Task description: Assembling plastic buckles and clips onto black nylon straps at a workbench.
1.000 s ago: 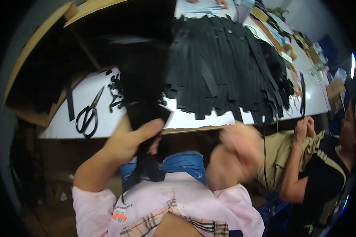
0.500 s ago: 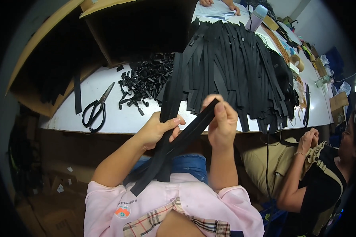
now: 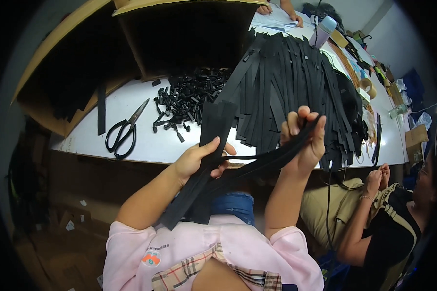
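Note:
My left hand (image 3: 199,160) is closed around several flat black zipper strips (image 3: 217,127), whose upper ends stand out above the thumb and whose tails hang down toward my lap. My right hand (image 3: 304,139), raised to the right, pinches the far end of a black zipper strip (image 3: 272,165). That strip bends in a shallow curve between my two hands, and a thin black band runs above it from the left fingers. Ahead on the white table (image 3: 153,151) lies a heap of small black zipper sliders (image 3: 192,99), with a broad pile of black strips (image 3: 281,82) to its right.
Black-handled scissors (image 3: 126,132) lie at the left, beside a single black strip (image 3: 101,110). Open cardboard boxes (image 3: 94,107) stand at the back left. A bottle (image 3: 323,31) and a tape roll (image 3: 367,88) are farther right. A co-worker (image 3: 391,225) sits at the right; another person's hands (image 3: 291,18) rest on papers.
My right hand has moved right and slightly up, drawing its strip out into a longer curve. The strips in my left hand now reach less far up.

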Motion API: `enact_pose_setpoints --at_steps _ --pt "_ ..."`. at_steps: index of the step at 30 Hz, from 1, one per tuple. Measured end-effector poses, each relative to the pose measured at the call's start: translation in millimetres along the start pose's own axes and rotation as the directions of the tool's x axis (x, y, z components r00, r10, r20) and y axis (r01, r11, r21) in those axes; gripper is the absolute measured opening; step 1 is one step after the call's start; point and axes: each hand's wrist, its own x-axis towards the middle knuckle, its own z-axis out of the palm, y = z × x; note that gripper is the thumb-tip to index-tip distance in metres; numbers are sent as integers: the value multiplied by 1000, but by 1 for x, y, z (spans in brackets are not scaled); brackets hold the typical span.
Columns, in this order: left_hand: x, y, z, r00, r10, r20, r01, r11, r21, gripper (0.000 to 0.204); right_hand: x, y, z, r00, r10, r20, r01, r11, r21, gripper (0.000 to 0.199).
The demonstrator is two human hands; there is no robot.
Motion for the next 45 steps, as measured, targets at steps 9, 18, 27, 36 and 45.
enact_pose_setpoints --at_steps 9,18,27,36,45 --pt "9 12 9 999 42 8 -43 997 58 53 -17 43 28 987 151 53 -64 678 -732 19" --pt "-4 6 7 996 72 56 -84 960 268 64 -15 58 23 945 66 319 285 307 -908 20" --pt "-5 -5 -2 995 45 87 -46 999 8 72 -26 50 26 973 45 224 163 554 -817 20" --pt "-7 -10 2 959 230 -168 -212 971 113 32 -43 58 29 985 147 -90 -171 892 -418 32" --pt "-16 -8 -1 985 155 75 -172 893 417 51 -42 33 28 954 183 236 38 711 -702 23"
